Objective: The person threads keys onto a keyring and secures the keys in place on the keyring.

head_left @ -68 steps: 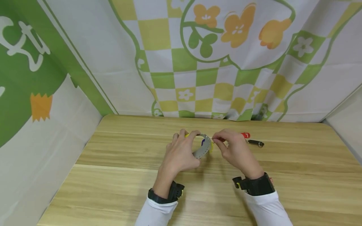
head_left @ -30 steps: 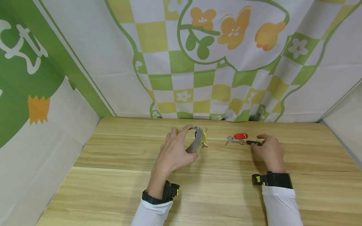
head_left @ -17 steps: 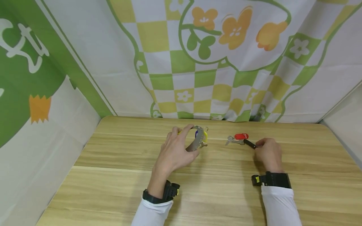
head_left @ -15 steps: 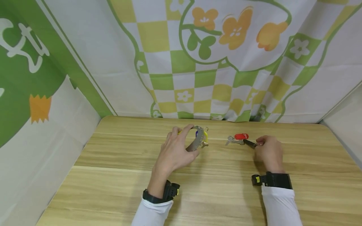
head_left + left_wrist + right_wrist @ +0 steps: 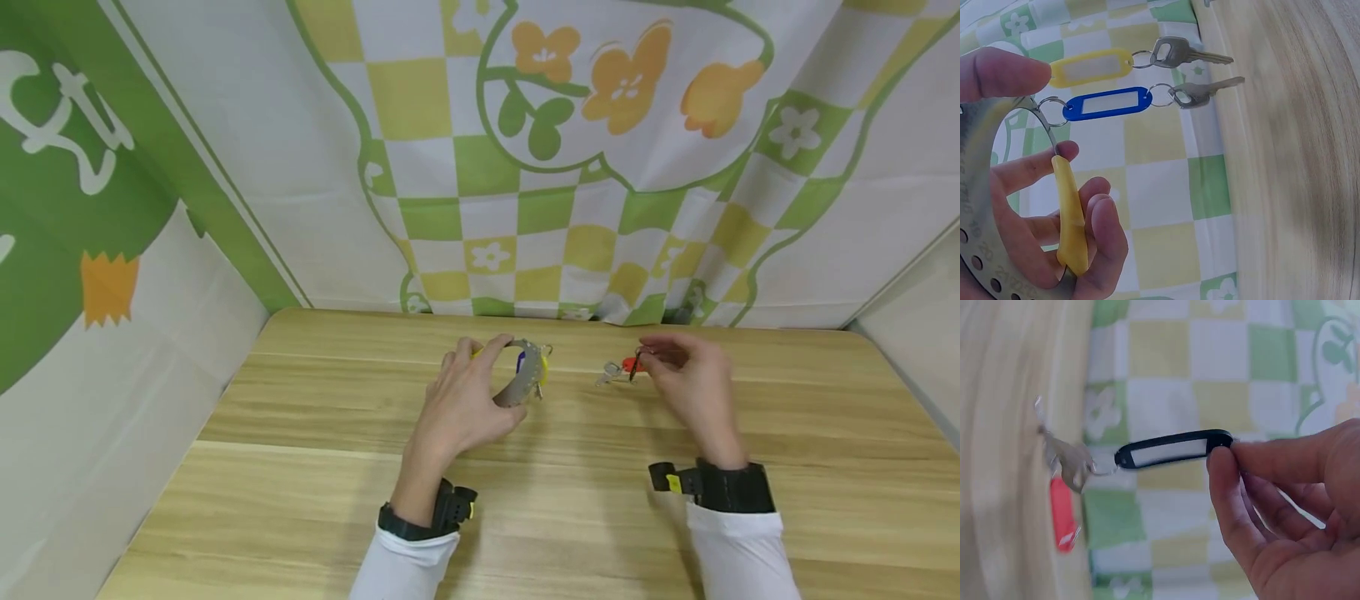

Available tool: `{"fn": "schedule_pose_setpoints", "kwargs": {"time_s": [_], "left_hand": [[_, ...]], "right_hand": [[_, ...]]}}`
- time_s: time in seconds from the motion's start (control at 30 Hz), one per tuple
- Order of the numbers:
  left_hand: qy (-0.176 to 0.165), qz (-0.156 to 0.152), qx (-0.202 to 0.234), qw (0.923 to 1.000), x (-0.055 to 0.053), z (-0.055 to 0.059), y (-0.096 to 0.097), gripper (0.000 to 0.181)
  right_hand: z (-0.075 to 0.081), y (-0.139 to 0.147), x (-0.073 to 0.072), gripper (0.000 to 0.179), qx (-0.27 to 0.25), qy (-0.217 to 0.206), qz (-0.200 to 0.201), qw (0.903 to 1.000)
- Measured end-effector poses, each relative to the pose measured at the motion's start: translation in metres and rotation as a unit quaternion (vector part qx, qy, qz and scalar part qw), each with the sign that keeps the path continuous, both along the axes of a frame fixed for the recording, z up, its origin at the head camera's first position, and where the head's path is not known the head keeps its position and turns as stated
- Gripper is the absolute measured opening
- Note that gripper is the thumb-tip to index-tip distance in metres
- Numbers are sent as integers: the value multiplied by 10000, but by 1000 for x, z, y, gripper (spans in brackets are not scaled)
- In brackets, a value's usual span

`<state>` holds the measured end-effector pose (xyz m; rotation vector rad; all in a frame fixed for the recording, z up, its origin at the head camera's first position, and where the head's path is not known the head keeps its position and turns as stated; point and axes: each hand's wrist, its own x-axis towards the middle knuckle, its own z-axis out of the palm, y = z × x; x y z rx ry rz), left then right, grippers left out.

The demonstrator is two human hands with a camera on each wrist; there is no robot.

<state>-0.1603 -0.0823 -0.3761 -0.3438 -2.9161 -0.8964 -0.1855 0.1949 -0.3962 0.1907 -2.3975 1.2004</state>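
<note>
My left hand (image 5: pixel 461 400) grips a grey metal key ring (image 5: pixel 522 379), a wide band with numbers and holes, held upright above the table. Its yellow grip (image 5: pixel 1070 212) shows in the left wrist view. A yellow key tag (image 5: pixel 1094 67) and a blue key tag (image 5: pixel 1110 104) hang beside it, each with a key; the blue one's small ring goes around the band. Between thumb and fingertips, my right hand (image 5: pixel 697 387) pinches one end of a black key tag (image 5: pixel 1172 451), and a blurred key (image 5: pixel 1072 465) dangles from it.
A red key tag (image 5: pixel 1062 512) lies on the wooden table (image 5: pixel 570 517), with a silver key (image 5: pixel 609 373) beside it, just left of my right hand. A patterned green, yellow and white cloth (image 5: pixel 487 217) hangs at the table's back edge.
My right hand left the ring and moved right to the black key tag. It has since picked that tag up and brought it leftward. My left hand has held the ring throughout.
</note>
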Motion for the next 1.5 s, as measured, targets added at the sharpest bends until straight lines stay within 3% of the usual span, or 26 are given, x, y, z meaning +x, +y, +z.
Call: {"fn": "schedule_pose_setpoints", "kwargs": {"time_s": [0.27,0.53,0.7,0.97,1.2,1.5], "left_hand": [[-19,1,-30,10000,0,-1,0,84],[-61,-4,-44,10000,0,-1,1,85],[-91,-39,-69,9999,0,-1,2,85],[-87,-61,-71,9999,0,0,3,86],[-110,-29,-133,9998,0,0,4,86],[-92,-68,-161,9998,0,0,5,87]], "right_hand": [[16,-26,8,18,-635,156,788,9947],[14,-42,10,20,20,945,1144,9889],[12,-45,9,19,140,1176,1223,9854],[14,-50,13,15,-217,593,1213,9906],[16,-54,16,9,-699,134,1309,9888],[16,-58,17,8,-584,-24,1178,9913]]}}
